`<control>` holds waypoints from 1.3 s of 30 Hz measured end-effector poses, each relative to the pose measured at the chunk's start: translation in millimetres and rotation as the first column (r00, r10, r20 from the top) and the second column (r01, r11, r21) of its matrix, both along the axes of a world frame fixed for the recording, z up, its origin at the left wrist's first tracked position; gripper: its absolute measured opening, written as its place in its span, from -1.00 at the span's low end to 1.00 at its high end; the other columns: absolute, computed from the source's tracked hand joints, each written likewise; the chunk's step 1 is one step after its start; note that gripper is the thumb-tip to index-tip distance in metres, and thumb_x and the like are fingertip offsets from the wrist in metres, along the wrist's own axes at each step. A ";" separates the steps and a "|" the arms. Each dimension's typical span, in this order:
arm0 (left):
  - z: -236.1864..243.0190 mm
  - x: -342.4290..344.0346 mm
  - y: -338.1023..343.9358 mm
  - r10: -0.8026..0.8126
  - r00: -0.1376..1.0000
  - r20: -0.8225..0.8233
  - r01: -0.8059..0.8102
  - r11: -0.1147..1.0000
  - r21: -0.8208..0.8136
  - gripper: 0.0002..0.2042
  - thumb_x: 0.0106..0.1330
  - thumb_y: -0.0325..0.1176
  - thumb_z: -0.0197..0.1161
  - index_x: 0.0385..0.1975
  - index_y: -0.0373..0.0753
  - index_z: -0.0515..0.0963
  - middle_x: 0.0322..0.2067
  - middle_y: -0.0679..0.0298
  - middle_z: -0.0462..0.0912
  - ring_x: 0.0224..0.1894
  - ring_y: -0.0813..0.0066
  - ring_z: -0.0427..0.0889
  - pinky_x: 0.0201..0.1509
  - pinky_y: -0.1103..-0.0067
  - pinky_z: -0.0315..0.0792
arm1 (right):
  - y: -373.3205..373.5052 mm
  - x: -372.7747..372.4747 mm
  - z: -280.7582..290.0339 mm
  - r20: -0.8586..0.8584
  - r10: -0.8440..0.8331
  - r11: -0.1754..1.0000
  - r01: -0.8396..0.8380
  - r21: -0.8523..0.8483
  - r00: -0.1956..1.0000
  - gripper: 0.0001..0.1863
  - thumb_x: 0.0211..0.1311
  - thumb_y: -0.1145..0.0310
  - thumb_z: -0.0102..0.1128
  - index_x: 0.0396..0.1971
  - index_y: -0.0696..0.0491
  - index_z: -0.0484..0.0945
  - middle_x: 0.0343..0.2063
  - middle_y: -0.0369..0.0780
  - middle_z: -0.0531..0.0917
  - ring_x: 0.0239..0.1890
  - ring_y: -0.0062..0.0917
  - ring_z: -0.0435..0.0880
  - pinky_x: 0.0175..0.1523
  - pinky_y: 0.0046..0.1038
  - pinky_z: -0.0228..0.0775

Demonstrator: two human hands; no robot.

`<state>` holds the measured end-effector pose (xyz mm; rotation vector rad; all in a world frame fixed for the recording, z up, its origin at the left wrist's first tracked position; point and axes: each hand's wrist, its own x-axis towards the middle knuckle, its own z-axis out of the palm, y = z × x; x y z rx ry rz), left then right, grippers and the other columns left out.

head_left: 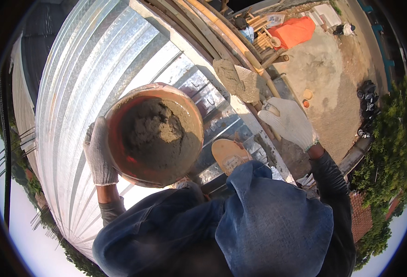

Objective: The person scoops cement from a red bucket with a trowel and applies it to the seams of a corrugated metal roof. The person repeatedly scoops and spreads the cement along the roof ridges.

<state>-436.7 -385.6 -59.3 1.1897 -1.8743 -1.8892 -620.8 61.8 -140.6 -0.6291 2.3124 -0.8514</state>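
My left hand [99,150], in a pale knit glove, grips the side of an orange bucket [113,120] holding grey wet mortar [152,134]. My right hand [286,121], also gloved, is closed on the handle of a trowel [254,92], whose blade carries a lump of grey mortar [231,74] over the narrow concrete edge [270,157] beside the metal sheets. My feet, one in a tan shoe [229,154], rest just right of and below the bucket.
Corrugated metal sheeting [74,92] spans the left. Bamboo poles [199,18] line the edge. Down below lie a sandy yard [328,92], orange tarp [296,32], small buckets [307,94] and parked motorbikes [366,106]. A person [244,28] is near the wooden frames, with trees [383,161] at right.
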 end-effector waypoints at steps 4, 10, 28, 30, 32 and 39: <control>1.1 1.2 -3.3 0.013 0.999 0.040 -0.012 1.000 -0.018 -0.76 0.71 -0.23 0.24 -0.01 -0.27 0.74 -0.15 0.30 0.81 -0.16 0.55 0.75 -0.03 0.53 0.64 | -11.1 -10.5 -40.6 -0.070 0.079 0.996 -0.076 0.043 0.994 -0.58 0.41 0.02 0.37 -0.23 0.16 0.69 -0.32 0.08 0.73 -0.17 0.11 0.73 -0.06 -0.04 0.56; 0.0 -0.6 -1.0 0.037 0.999 -0.003 -0.037 0.999 -0.037 -0.78 0.66 -0.23 0.33 -0.12 -0.26 0.76 -0.25 0.37 0.78 -0.26 0.64 0.67 -0.12 0.60 0.58 | -18.1 -13.9 -66.7 0.062 0.142 0.990 -0.142 -0.003 0.988 -0.53 0.41 -0.01 0.40 -0.24 0.20 0.68 -0.30 0.08 0.73 -0.17 0.04 0.71 -0.03 -0.13 0.56; 5.1 -5.1 0.8 0.030 1.000 -0.003 -0.029 0.999 0.026 -0.80 0.66 -0.26 0.31 -0.12 -0.26 0.75 -0.24 0.34 0.79 -0.25 0.63 0.68 -0.10 0.60 0.59 | -56.6 -13.1 -38.5 -0.019 0.201 0.972 -0.197 0.125 0.979 -0.57 0.56 -0.01 0.23 -0.12 0.11 0.74 -0.22 0.07 0.79 -0.10 0.08 0.78 -0.02 0.01 0.64; 3.4 -2.0 -2.5 0.015 1.000 -0.015 -0.015 1.000 0.010 -0.80 0.66 -0.27 0.32 -0.12 -0.26 0.75 -0.24 0.35 0.79 -0.25 0.63 0.68 -0.10 0.60 0.59 | -58.1 0.8 -31.1 -0.037 0.148 0.979 -0.141 0.144 0.988 -0.59 0.56 0.02 0.22 -0.07 0.12 0.73 -0.21 0.07 0.78 -0.11 0.06 0.79 -0.05 0.01 0.64; 0.9 -0.9 -3.5 0.014 1.000 -0.013 -0.014 1.000 -0.004 -0.81 0.65 -0.27 0.33 -0.12 -0.26 0.74 -0.24 0.35 0.78 -0.25 0.63 0.68 -0.09 0.60 0.59 | -53.1 14.6 -33.2 -0.045 0.063 0.986 -0.055 0.158 0.997 -0.61 0.55 0.06 0.23 -0.03 0.12 0.72 -0.21 0.07 0.78 -0.13 0.03 0.81 -0.09 -0.01 0.65; -6.9 6.3 -12.1 0.011 1.000 -0.017 -0.011 1.000 -0.017 -0.78 0.70 -0.24 0.25 -0.06 -0.24 0.75 -0.22 0.36 0.78 -0.22 0.62 0.70 -0.12 0.58 0.60 | -63.4 70.4 -24.3 -0.286 0.008 0.968 0.065 0.244 0.958 -0.68 0.50 0.16 0.27 -0.02 0.12 0.64 -0.20 -0.03 0.72 -0.29 -0.02 0.79 -0.17 -0.12 0.68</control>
